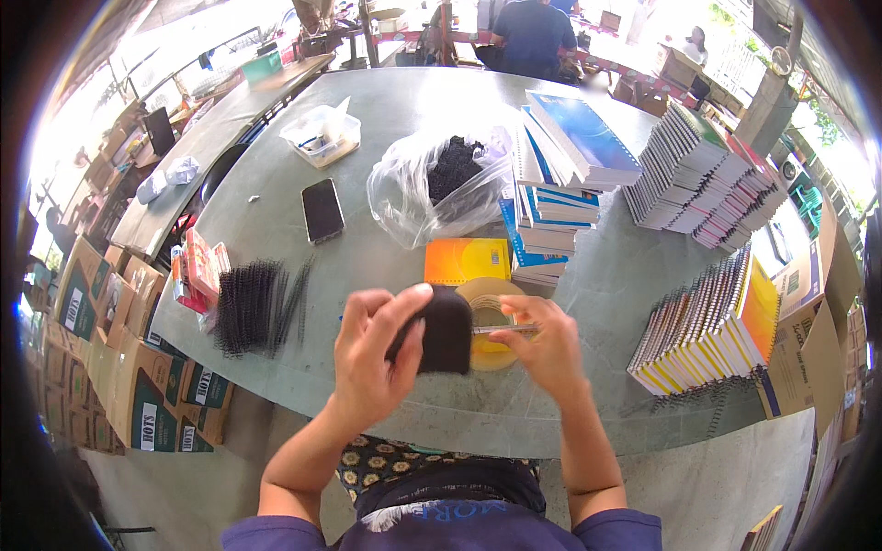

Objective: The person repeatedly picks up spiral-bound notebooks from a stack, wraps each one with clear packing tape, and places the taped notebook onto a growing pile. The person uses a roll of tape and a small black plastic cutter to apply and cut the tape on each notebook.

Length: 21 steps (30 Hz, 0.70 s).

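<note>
My left hand (369, 354) grips a black, flat piece with rounded corners (447, 332) above the near part of the table; its exact kind is unclear. Beside it, my right hand (553, 351) pinches a thin, pale, silvery strip (499, 328) between thumb and fingers. The strip's left end meets the black piece's right edge. Behind and below both lies a tan roll of tape (485, 293), partly covered by the black piece and my right fingers. An orange-yellow spiral notebook (467, 258) rests just beyond the roll.
Black plastic coils (253, 308) lie at left near small red boxes (197, 271). A phone (322, 210), a plastic tub (320, 135) and a clear bag of black coils (441, 188) stand farther back. Stacks of blue books (583, 138) and yellow spiral notebooks (707, 321) stand right.
</note>
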{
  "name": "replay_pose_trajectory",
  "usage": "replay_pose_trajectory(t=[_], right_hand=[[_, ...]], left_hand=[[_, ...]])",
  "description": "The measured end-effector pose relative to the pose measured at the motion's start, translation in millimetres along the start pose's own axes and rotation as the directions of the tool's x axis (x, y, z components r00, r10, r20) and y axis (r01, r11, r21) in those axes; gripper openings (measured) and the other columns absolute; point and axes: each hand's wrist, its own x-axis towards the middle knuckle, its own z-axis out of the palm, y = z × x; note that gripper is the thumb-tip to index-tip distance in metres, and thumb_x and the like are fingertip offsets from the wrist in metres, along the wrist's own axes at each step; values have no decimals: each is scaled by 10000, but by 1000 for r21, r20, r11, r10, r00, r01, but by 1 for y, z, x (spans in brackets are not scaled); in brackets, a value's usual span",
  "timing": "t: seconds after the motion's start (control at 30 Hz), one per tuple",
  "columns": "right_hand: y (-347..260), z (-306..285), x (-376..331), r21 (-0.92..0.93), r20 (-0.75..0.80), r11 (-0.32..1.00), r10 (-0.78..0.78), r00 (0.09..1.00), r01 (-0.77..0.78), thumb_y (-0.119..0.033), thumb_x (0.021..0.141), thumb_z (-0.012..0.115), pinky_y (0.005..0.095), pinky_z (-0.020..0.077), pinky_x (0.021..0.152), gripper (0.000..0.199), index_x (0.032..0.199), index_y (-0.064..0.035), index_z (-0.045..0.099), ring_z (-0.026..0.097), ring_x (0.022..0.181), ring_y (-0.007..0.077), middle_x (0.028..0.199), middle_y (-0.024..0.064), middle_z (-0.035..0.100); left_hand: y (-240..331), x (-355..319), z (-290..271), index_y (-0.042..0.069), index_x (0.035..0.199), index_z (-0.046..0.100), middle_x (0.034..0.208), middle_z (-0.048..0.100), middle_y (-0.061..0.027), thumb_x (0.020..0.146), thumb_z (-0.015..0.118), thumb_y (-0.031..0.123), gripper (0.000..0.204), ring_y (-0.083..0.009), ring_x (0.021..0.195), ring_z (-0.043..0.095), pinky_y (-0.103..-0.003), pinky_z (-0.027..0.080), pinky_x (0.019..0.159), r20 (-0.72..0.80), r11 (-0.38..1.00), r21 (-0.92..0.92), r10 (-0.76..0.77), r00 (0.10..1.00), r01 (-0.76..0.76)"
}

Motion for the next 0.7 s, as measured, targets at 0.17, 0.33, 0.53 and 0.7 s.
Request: replay_pose_trajectory(t=[0.17,0.33,0.53,0.7], right_hand=[[34,7,-7,539,137,817,154,979,-204,-55,761,719,246,506,711,199,949,-4,677,626,796,107,899,73,696],[32,12,-15,535,42,837,112,993,-117,-22,802,677,223,500,734,155,953,12,673,610,813,92,914,66,692],[44,19,-21,670,62,737,66,996,-91,-15,815,661,230,500,743,160,971,19,654,608,820,93,949,68,687],[44,21,-20,628,92,770,71,993,-113,-26,817,662,223,488,750,172,985,6,647,599,821,80,964,73,684]], left_hand=[[-14,-24,33,94,995,598,814,521,-121,695,674,7,321,-269,730,528,-360,460,646,335,995,24,88,938,-102],[-11,-5,39,72,990,595,869,530,-111,717,682,3,295,-274,758,530,-356,457,661,68,1000,8,27,997,-27],[-5,14,24,97,980,593,938,562,-119,705,675,-6,305,-282,863,552,-386,482,741,-9,996,66,54,999,-53],[-11,-17,41,71,943,610,873,583,-101,709,673,-2,253,-290,839,557,-369,471,715,270,996,-54,84,959,-72]])
